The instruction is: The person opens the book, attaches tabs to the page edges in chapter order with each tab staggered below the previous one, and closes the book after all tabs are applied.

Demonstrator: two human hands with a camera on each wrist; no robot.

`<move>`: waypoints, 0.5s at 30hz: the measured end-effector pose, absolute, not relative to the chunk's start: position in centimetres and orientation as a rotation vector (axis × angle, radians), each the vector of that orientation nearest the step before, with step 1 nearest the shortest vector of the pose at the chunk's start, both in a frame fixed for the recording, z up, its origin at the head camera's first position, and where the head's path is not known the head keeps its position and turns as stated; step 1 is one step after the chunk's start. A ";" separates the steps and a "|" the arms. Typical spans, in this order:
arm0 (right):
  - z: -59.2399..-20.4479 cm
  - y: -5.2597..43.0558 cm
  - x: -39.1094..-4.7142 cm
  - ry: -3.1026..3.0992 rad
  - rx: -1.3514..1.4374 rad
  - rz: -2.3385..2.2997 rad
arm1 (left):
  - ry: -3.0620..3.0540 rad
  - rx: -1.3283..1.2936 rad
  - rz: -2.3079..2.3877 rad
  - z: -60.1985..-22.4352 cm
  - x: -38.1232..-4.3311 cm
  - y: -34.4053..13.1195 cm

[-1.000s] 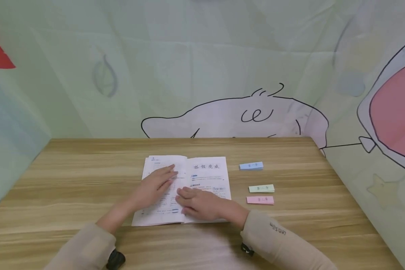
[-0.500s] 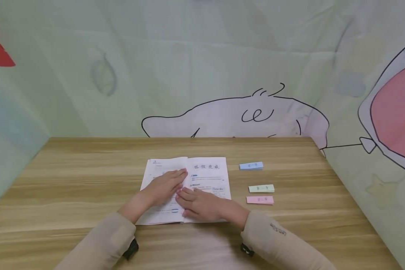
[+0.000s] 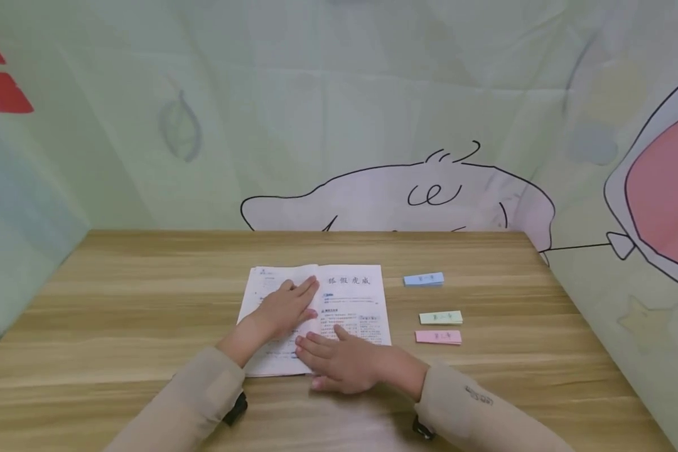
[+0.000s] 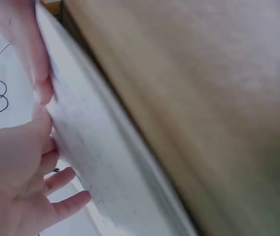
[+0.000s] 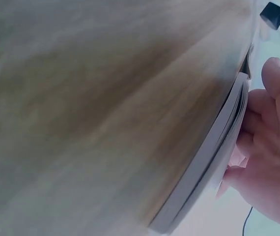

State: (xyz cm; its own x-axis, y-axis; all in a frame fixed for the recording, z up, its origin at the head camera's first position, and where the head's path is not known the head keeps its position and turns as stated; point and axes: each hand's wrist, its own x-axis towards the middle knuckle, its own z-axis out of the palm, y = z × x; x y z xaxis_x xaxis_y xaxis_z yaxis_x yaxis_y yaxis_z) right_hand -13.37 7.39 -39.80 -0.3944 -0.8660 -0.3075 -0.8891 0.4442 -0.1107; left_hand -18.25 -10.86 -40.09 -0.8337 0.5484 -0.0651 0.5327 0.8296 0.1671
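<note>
An open book (image 3: 367, 292) with printed pages lies on the wooden table, large characters heading its right page. My left hand (image 3: 284, 311) rests flat on the left page, its fingers reaching the centre fold. Lower down, my right hand (image 3: 347, 361) lies across the bottom of the right page, fingertips at the fold and thumb near the front edge. Both hands have extended fingers and grip nothing. From the right wrist, the book's thick page edge (image 5: 204, 152) shows beside that hand's palm (image 5: 272, 147). The left wrist view shows the fingers (image 4: 69, 206) against the paper.
Right of the book lie three folded paper strips with handwriting: a blue strip (image 3: 424, 279), a green strip (image 3: 441, 317) and a pink strip (image 3: 438, 337). Behind the wooden table (image 3: 147, 282) hangs a pale cloth backdrop (image 3: 260, 125) with cartoon drawings.
My left hand has slid rightward over the left page to the fold. My right hand has shifted slightly toward the front edge, its fingers spreading. The paper strips stay put.
</note>
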 end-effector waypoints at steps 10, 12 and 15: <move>-39.8 7.3 -12.8 2.400 -1.538 0.188 | 2.734 0.664 0.202 -38.5 -20.3 -10.3; -39.8 7.3 -12.7 2.415 -1.533 0.212 | 2.725 0.646 0.192 -38.4 -20.6 -10.2; -39.9 7.3 -12.4 2.426 -1.539 0.264 | 2.738 0.645 0.144 -38.4 -20.9 -9.8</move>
